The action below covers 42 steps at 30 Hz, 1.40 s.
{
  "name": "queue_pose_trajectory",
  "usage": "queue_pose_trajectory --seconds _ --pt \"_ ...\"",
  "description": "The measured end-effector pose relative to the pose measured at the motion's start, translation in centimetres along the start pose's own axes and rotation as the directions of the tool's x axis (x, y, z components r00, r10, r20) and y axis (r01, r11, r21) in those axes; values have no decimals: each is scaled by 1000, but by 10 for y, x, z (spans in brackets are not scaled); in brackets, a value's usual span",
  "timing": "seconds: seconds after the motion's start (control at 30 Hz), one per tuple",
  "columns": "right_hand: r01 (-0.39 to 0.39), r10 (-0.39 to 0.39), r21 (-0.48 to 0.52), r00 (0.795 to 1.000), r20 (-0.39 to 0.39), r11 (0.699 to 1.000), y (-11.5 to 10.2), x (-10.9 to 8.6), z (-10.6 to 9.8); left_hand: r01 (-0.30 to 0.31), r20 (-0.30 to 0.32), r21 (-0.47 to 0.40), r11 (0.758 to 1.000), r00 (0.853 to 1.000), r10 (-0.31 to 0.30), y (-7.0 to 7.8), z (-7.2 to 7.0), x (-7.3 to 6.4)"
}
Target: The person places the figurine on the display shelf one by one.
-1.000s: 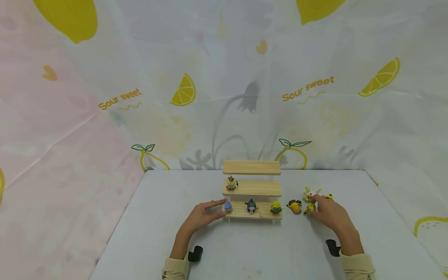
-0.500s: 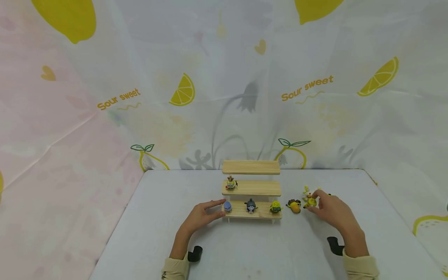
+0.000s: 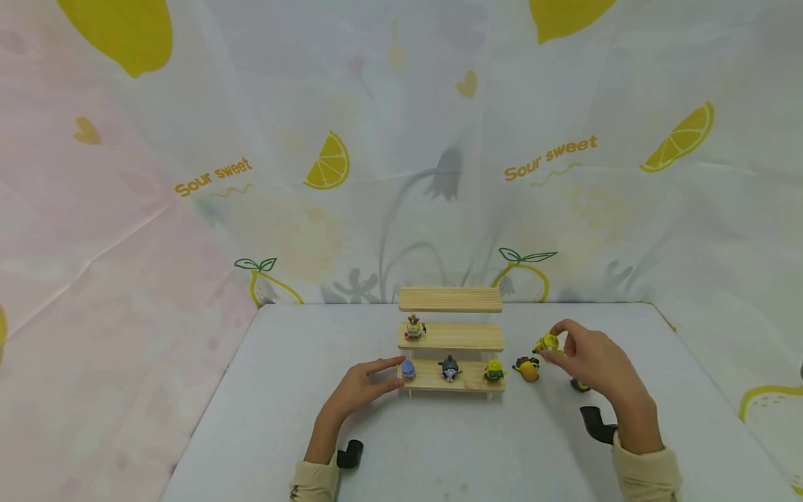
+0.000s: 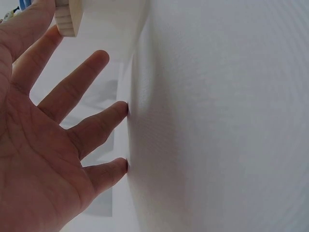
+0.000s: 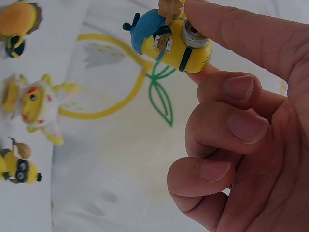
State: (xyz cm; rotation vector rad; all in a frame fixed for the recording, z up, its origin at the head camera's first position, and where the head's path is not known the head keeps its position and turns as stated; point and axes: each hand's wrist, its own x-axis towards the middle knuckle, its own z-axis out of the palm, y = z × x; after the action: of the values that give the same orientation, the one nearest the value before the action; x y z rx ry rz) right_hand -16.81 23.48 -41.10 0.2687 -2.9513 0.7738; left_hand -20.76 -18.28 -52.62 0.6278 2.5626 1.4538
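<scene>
My right hand [image 3: 596, 357] pinches a yellow minion figurine [image 3: 547, 342] between thumb and index finger, raised above the table. In the right wrist view, this minion [image 5: 186, 46] has a blue lower part and a round silver goggle, and my other fingers are curled. My left hand [image 3: 359, 388] touches the left end of the three-tier wooden display shelf [image 3: 452, 337], thumb and index finger at the lowest plank. In the left wrist view its remaining fingers [image 4: 77, 87] are spread and fairly straight. A blue-capped figurine [image 3: 408, 369] stands beside those fingertips.
The lowest plank also bears a grey-hatted figurine [image 3: 449, 369] and a yellow figurine [image 3: 494, 370]; a brown-hatted one [image 3: 413, 328] stands on the middle plank. On the table lie an orange figurine [image 3: 528, 369], a partly hidden dark-and-yellow one [image 3: 580, 385] and a white-suited one [image 5: 38, 104].
My right hand has lifted the minion figurine off the table and brought it slightly up and left. The left hand stays at the shelf's end.
</scene>
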Motion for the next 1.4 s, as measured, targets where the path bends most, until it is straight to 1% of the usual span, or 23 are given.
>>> queue_pose_trajectory --seconds 0.17,0.33,0.4,0.47,0.6,0.67,0.73,0.87,1.1,1.23,1.4 --pt "24 -23 33 1000 -21 999 -12 6 -7 3 -1 -15 1000 1000 -3 -1 0 1" --pt "58 -56 61 997 -45 996 -24 15 -7 -4 -7 -39 999 1000 4 26 -4 -5" --pt "70 -66 69 997 -50 995 -28 19 -6 -1 -6 -37 999 1000 0 34 -5 -7" --pt "77 -73 77 996 -48 994 -32 23 -5 10 -2 -24 1000 1000 -10 27 -4 -4" --pt "98 -95 93 995 -36 991 -40 31 -2 11 -10 -13 1000 1000 -12 7 2 1" --pt "112 -109 105 994 -29 988 -44 35 0 13 -9 -14 1000 1000 -13 1 3 2" --pt "123 -121 113 992 -24 986 -49 39 2 12 -5 -19 1000 1000 -12 -2 2 2" --pt "150 -149 122 989 -15 981 -58 46 7 8 4 -16 1000 1000 -8 -3 0 2" --pt "191 -195 134 981 19 972 -72 61 16 9 11 2 1000 1000 -9 -1 0 1" --pt "211 -222 173 974 46 962 -77 69 23 11 8 0 1000 1000 -11 -1 0 1" --pt "212 -229 206 971 66 955 -84 77 31 5 1 1 1000 1000 -5 -2 0 1"
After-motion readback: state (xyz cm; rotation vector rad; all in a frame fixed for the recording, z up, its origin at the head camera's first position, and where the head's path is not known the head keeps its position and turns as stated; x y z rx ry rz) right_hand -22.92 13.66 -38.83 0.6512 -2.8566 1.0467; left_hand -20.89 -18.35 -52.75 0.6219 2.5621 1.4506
